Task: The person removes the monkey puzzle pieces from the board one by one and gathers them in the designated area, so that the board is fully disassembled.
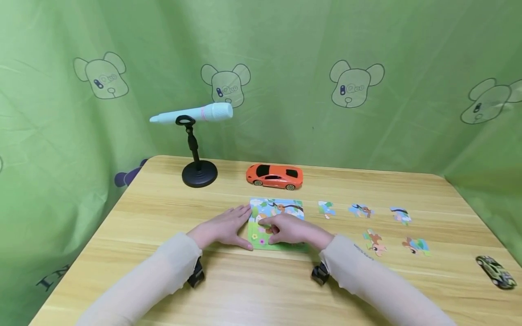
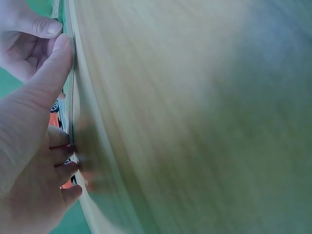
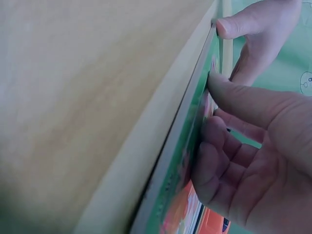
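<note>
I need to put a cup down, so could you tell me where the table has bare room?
Bare wood lies left of the black microphone stand and along the near edge below both hands. The right side is crowded with loose puzzle pieces and a small green toy car.

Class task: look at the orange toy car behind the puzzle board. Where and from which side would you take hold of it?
Probably from above, thumb and fingers across the two long sides of the orange toy car at mid-body. It stands on its wheels, broadside to the person, on the wooden table, with free space all round; the body is long, low and narrow.
</note>
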A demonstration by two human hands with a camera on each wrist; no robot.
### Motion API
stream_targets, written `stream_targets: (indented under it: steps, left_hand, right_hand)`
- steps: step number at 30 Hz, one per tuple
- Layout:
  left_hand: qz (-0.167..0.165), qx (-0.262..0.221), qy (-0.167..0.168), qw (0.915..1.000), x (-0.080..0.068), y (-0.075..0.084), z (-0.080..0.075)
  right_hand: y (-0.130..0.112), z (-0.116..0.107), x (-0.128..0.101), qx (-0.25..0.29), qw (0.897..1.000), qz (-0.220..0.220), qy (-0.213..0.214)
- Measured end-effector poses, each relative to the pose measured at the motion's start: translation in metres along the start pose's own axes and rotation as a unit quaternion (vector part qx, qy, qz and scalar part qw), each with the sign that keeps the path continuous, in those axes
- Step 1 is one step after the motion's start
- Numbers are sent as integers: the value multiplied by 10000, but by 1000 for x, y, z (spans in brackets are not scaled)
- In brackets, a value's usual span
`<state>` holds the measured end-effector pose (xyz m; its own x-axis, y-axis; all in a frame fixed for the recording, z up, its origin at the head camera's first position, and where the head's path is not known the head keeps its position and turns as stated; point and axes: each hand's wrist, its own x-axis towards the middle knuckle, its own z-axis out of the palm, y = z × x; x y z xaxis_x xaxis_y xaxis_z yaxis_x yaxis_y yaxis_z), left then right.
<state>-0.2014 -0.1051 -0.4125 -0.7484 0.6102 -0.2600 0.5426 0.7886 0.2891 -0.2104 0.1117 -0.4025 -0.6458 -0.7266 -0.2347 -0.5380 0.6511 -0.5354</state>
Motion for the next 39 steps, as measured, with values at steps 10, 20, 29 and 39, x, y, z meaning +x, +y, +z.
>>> stream_targets:
  steps: [10,20,29,39]
  left_hand:
    - [-19,-36,-13,10000,1,0,0]
    - [-50,-16,-30,10000,2,0,1]
    - [-55,-54,-25,10000,1,1,0]
    - [-46,9,-7,10000,0,1,0]
  right_hand:
    - [-3,-2,0,132,9998,124,70]
    - [1,-8,1,1033,9945,-35,190]
    - [6,-4,1,1581,9862,7,491]
    - [17,-4,-4,2669,9615,390,526]
